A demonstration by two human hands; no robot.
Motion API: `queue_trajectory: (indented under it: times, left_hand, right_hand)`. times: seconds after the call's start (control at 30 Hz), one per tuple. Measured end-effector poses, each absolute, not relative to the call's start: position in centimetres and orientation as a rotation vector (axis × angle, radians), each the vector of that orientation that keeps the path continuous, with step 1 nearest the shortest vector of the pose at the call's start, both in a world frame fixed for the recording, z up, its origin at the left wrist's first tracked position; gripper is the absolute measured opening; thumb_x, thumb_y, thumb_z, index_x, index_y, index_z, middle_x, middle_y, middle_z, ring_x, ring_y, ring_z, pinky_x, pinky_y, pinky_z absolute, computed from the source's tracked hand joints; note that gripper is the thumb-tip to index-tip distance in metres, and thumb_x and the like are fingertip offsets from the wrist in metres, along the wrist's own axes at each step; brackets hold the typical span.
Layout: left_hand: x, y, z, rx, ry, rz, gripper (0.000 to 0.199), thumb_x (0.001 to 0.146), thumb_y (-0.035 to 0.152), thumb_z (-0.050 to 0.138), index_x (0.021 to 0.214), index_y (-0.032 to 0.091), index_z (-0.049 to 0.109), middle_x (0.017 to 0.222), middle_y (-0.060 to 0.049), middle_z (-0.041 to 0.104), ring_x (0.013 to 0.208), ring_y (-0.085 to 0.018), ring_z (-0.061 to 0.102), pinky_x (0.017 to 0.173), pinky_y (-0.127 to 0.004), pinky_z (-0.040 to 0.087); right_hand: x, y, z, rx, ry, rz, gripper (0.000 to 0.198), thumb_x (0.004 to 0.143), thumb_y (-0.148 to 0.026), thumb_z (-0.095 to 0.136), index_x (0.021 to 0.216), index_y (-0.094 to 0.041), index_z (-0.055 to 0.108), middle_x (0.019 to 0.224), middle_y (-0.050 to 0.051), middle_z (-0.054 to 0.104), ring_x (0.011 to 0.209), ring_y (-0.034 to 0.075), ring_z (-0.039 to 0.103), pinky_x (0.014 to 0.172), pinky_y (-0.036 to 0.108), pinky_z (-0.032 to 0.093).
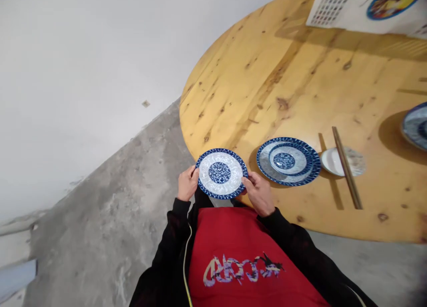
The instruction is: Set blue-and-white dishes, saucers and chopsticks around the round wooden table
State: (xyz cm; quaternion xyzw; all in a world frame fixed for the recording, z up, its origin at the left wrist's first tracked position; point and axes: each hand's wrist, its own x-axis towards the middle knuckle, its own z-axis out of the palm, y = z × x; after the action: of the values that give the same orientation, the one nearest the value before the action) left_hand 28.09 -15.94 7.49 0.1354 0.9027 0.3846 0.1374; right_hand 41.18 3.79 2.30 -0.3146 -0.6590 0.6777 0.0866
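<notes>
A blue-and-white patterned plate [220, 172] is held level in front of my body, over the rounded edge of the table. My left hand [188, 183] pinches its left rim, thumb on top. On the opposite rim, my right hand [259, 192] grips with the thumb over the edge and the other fingers underneath, partly hidden. Just right of that hand lies a larger blue-rimmed plate [263, 158] with a smaller dish [284, 160] of similar pattern resting in it.
Chopsticks [347, 169] lie across a small white dish [330, 161] farther right. Another blue-and-white dish [416, 127] is cut off by the right edge. A white perforated basket [356, 9] stands at the back of the wooden table [247, 84]. A white wall [93, 66] rises to the left.
</notes>
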Motion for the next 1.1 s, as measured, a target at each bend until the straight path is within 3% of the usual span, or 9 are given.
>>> queue_trajectory:
  times: [0.27,0.47,0.67,1.1]
  left_hand:
    - [12.6,-15.8,5.0,0.896,2.436,0.945,0.031,0.094,0.028,0.048,0.066,0.018,0.057,0.062,0.000,0.050,0.063,-0.014,0.046,0.063,-0.025,0.032]
    - [4.8,-13.9,4.0,1.039,2.277,0.931,0.029,0.091,0.027,0.048,0.063,0.019,0.051,0.062,0.000,0.048,0.064,-0.014,0.044,0.062,-0.025,0.030]
    - [1.1,-11.6,3.3,1.084,2.133,0.991,0.027,0.091,0.033,0.045,0.072,0.019,0.059,0.070,-0.001,0.057,0.072,-0.016,0.049,0.067,-0.024,0.037]
    - [-2.2,-9.6,4.0,1.088,2.196,0.977,0.027,0.085,0.035,0.050,0.063,0.019,0.053,0.063,0.002,0.048,0.065,-0.014,0.046,0.066,-0.024,0.040]
  right_hand:
    - [32.5,-2.1,2.1,-1.315,-1.659,1.934,0.033,0.074,-0.043,0.059,0.090,-0.015,0.064,0.076,0.007,0.071,0.061,0.022,0.066,0.053,0.033,0.057]
    - [26.9,-4.3,1.8,-1.457,-1.527,1.849,0.020,0.072,-0.032,0.059,0.086,-0.018,0.063,0.072,0.005,0.071,0.057,0.020,0.067,0.052,0.031,0.058]
    - [23.8,-3.8,1.7,-1.484,-1.473,1.746,0.013,0.075,-0.027,0.058,0.083,-0.018,0.062,0.069,0.005,0.070,0.056,0.019,0.066,0.052,0.029,0.059]
    - [20.2,-2.4,-0.6,-1.312,-1.263,1.950,0.021,0.072,-0.032,0.057,0.086,-0.017,0.059,0.069,0.004,0.069,0.053,0.020,0.066,0.048,0.032,0.058]
